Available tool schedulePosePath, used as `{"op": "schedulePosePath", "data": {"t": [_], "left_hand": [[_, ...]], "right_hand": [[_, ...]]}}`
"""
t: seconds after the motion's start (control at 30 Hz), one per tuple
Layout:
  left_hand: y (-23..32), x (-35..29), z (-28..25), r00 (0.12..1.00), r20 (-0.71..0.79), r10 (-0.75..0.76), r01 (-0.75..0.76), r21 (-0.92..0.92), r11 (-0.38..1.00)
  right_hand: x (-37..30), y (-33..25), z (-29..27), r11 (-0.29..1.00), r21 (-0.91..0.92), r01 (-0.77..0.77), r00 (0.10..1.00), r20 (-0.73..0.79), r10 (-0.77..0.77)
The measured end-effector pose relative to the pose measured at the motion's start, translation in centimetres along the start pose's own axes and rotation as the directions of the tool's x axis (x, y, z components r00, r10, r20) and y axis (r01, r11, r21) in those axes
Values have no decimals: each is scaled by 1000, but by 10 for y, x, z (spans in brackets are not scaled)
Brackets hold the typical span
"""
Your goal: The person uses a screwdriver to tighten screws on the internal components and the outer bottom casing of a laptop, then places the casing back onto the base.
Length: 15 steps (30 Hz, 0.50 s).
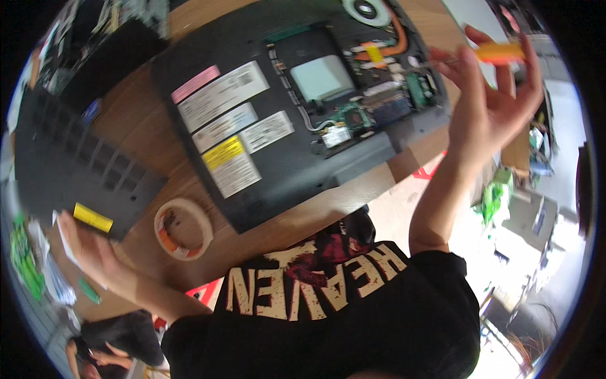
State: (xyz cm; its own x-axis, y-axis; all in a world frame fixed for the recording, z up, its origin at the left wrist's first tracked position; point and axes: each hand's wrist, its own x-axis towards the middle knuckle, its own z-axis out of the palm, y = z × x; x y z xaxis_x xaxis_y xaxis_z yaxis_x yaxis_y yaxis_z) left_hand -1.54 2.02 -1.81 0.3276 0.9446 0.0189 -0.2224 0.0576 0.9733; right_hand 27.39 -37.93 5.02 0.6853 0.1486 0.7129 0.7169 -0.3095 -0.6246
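Clock reference: positions are read from the middle of the view, with 12 at the top edge.
Right hand: the hand [489, 114] is at 2 o'clock, just beyond the right edge of the laptop base [303, 167].
Right fingers: bent around the handle of an orange-handled screwdriver [500, 54], partly spread, the grip closed on the tool.
Screwdriver shaft: thin and blurred, pointing toward 9 o'clock over the laptop's right edge; contact at the tip cannot be told.
Left hand: the hand [101, 259] is at 8 o'clock, beside the lower end of a dark slotted cover panel [69, 183].
Left fingers: extended, close together and blurred; a thin white item [63, 239] lies along their outer side. Whether they grip it or touch the panel cannot be told.
Laptop base: underside up on the wooden counter [129, 104], from the middle toward 12 o'clock, with its internal parts exposed.
Exposed parts: a round fan [364, 9] and a copper heat pipe [400, 31] at 1 o'clock; a pale rectangular plate [322, 76] at 12 o'clock.
Stickers: white, pink and yellow paper stickers [224, 95] on the case at 10 o'clock.
Cover panel: flat at 9 o'clock, well apart from the laptop, bearing a yellow label [93, 217].
Tape roll: a pale roll of tape [206, 230] lies flat at 8 o'clock, between the left hand and the laptop.
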Motion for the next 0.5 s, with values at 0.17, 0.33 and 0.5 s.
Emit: {"op": "schedulePosePath", "data": {"t": [0.17, 0.33, 0.5], "left_hand": [[9, -8, 35, 998, 54, -31, 36, -107, 994], [13, -26, 57, 992, 124, -35, 53, -151, 987], [-12, -33, 75, 972, 233, -19, 105, -360, 927]], "right_hand": [[-40, -43, 32, 770, 602, -211, 976, 171, 134], [-90, -70, 70, 695, 660, -285, 883, 463, -78], [-116, -85, 105, 640, 764, -79, 909, 320, -269]]}}
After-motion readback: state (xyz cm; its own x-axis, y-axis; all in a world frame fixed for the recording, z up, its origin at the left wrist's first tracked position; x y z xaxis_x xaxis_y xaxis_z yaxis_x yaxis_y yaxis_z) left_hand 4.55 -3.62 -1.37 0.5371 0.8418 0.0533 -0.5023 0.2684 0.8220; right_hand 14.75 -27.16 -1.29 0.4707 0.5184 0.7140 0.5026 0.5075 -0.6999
